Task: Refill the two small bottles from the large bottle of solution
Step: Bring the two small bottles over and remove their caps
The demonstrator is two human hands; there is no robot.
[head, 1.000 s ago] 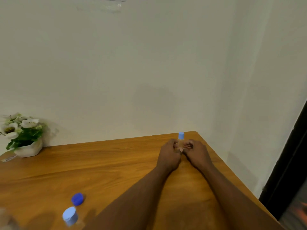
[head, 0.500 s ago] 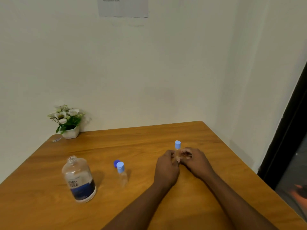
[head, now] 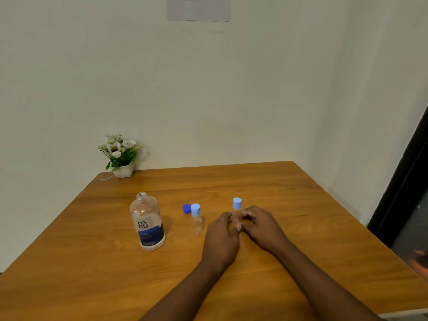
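Observation:
A large clear bottle [head: 148, 224] with a blue "renu" label stands uncapped on the wooden table [head: 289, 198]. Its dark blue cap [head: 186, 208] lies to the right of it. Next to the cap stands a small clear bottle [head: 196, 218] with a light blue cap. A second small bottle [head: 237, 207] with a light blue cap stands upright between my hands. My left hand [head: 221, 237] and my right hand [head: 262, 228] both hold its body with curled fingers; most of the body is hidden.
A white pot of white flowers [head: 121, 156] sits at the far left corner against the wall, with a small clear scrap [head: 106, 179] beside it. A paper sheet [head: 198, 8] hangs on the wall. The table's right edge borders a dark doorway [head: 403, 188].
The view has swung left and pulled back, so the large bottle, its cap and the other small bottle came fully into sight. Both hands stayed on the small bottle.

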